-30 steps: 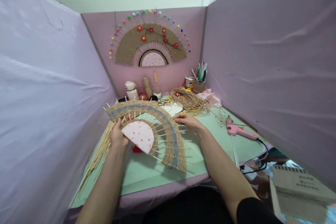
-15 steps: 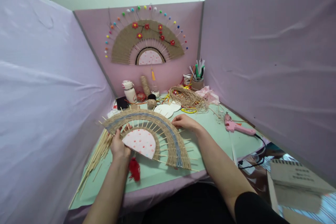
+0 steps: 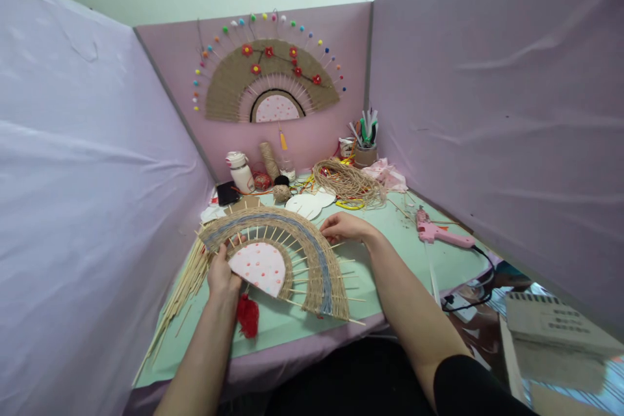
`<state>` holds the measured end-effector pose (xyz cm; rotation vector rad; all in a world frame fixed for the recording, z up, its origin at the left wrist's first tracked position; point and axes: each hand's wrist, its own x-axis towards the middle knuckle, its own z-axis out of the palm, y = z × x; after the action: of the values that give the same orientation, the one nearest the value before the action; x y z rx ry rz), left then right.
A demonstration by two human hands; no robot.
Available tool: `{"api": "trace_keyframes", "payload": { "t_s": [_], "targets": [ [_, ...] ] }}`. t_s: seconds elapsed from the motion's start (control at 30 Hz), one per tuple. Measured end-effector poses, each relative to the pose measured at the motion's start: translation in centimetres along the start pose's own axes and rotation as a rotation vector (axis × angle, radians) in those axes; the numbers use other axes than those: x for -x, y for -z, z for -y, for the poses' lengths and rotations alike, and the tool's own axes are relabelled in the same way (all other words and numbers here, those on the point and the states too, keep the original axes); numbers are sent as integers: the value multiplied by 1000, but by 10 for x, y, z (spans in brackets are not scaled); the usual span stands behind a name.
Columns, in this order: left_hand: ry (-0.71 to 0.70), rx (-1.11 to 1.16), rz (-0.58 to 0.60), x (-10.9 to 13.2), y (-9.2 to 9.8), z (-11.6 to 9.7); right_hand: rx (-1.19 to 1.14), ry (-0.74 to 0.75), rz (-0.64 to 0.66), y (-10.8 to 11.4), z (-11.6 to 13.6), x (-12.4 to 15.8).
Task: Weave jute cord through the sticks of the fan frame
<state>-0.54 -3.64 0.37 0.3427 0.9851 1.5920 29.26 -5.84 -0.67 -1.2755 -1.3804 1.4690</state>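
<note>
A woven twine fan (image 3: 322, 266) with a blue-grey band and thin sticks showing is tilted above the table. At its inner edge is a white half-disc (image 3: 260, 266) with pink dots, and a red tassel (image 3: 248, 316) hangs below. My left hand (image 3: 224, 273) grips the fan's left inner part, thumb in front and fingers behind. Beside the outer right edge, my right hand (image 3: 344, 227) has its fingers pinched together near the stick ends; what lies between the fingertips is too small to tell.
Thin sticks (image 3: 178, 299) lie at the left. Behind are a white bottle (image 3: 240, 173), twine coil (image 3: 346, 182) and tool pot (image 3: 365, 156). A pink glue gun (image 3: 439, 233) with a cord lies right. A finished fan (image 3: 229, 88) hangs on the back panel.
The woven fan has tilted slightly, its left end shifting right and its lower right end moving left and down. My right hand stays almost in place.
</note>
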Motion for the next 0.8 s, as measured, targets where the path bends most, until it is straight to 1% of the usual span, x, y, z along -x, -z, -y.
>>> {"api": "trace_keyframes", "payload": {
  "t_s": [0.13,0.2,0.33,0.43,0.53,0.63,0.73,0.8],
  "targets": [
    [26,11,28,5,-3,-5,-122,23,-17,-3,9,9],
    [39,26,50,6,-4,-7,-150,49,-50,-5,14,17],
    [57,99,129,7,-5,-6,-118,111,-182,-14,27,42],
    [36,149,164,4,-7,-7,-74,193,-220,-22,43,66],
    [29,142,184,1,-19,-8,6,306,-262,-31,62,91],
    [52,104,211,-4,-39,-4,88,384,-352,-40,77,110],
    [50,-8,211,-13,-56,13,155,416,-444,-45,82,121],
    [-30,-122,182,-21,-63,29,204,424,-463,-48,81,125]
  ]
}}
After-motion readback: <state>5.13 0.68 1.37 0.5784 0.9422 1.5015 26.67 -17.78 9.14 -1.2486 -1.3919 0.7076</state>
